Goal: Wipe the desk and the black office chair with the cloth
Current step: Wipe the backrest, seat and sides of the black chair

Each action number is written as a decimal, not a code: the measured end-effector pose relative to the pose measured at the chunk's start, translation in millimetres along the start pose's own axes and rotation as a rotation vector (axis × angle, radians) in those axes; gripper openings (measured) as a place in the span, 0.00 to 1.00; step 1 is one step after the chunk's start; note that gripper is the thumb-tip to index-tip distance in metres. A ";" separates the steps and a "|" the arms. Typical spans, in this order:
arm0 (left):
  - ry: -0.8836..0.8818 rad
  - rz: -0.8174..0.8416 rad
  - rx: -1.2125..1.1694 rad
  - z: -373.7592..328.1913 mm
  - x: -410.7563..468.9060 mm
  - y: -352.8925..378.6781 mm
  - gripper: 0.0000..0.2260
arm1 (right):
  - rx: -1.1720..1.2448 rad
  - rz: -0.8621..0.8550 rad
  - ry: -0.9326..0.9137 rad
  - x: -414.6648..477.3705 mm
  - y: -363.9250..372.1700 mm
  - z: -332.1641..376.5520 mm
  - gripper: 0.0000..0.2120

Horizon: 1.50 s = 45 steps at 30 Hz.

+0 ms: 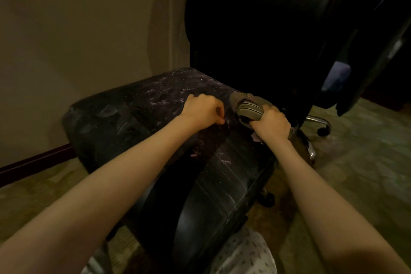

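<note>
Bunched olive-grey cloth [246,108] is gripped in the right hand [272,125] at the rear of the cracked, flaking black leather chair seat [138,113], while the left hand [202,110] rests curled on it, pinching nothing visible.

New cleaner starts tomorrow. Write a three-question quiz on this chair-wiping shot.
1. True or false: the right hand grips the bunched cloth at the seat's back edge.
2. What is the left hand doing? A) holding a spray bottle B) pinching at the flaky seat C) gripping the backrest
3. Fill in: the seat's worn surface looks ____ near the hands.

Key: 1 true; 2 B; 3 flaky.
</note>
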State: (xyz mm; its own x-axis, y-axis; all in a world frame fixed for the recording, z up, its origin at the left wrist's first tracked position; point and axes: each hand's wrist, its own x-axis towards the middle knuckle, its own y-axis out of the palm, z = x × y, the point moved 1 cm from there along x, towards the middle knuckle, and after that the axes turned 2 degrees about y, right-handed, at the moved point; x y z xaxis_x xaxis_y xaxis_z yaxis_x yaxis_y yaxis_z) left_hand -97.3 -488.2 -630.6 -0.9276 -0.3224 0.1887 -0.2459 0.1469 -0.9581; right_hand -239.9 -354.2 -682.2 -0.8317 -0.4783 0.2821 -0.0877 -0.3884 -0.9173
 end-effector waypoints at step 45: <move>-0.107 0.382 0.134 -37.7 33.8 21.8 0.26 | 0.021 0.048 -0.082 9.3 -5.3 -17.5 0.25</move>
State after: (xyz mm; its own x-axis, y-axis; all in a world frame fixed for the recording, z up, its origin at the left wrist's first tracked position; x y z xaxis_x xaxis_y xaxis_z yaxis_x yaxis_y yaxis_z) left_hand -144.6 -460.7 -637.0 -0.9088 -0.3651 -0.2021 0.1552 0.1538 -0.9758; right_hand -256.8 -342.8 -679.6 -0.7868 -0.5593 0.2610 -0.0366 -0.3799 -0.9243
